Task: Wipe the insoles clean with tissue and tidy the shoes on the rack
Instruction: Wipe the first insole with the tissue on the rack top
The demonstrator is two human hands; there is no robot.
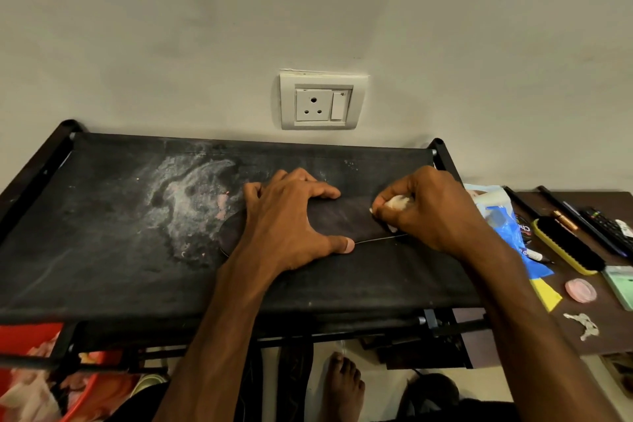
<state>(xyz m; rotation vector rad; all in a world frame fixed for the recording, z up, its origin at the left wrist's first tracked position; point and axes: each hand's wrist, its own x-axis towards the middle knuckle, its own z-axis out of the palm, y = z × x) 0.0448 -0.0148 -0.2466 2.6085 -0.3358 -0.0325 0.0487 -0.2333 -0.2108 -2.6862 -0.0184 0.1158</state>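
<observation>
- A bare foot (343,384) stands on the floor below the two forearms, under the front edge of the rack (102,267).
- The left hand (291,216) lies flat with its fingers spread wide, and presses down on a dark insole (346,217); its thumb tip rests at the insole's near edge.
- The insole lies lengthwise on the rack's black fabric top, with one rounded end showing just left of the left hand and the other end under the right hand.
- The right hand (431,212) has its fingers curled round a wad of white tissue (397,202) and holds it down against the insole, just right of the left hand's fingertips.
- A pale, dusty smear (185,202) marks the fabric top to the left of the left hand.
- A white wall socket (322,101) with a switch sits on the wall beyond both hands.
- Right of the right hand, a brown bench (479,346) stands beside the rack; it carries a blue plastic bag (510,233), a black brush with a yellow back (565,243), a remote (604,226), a pink round item (580,289) and keys (584,325).
- Below and left of the left forearm, part of a red basin (30,339) shows with crumpled cloth in it.
</observation>
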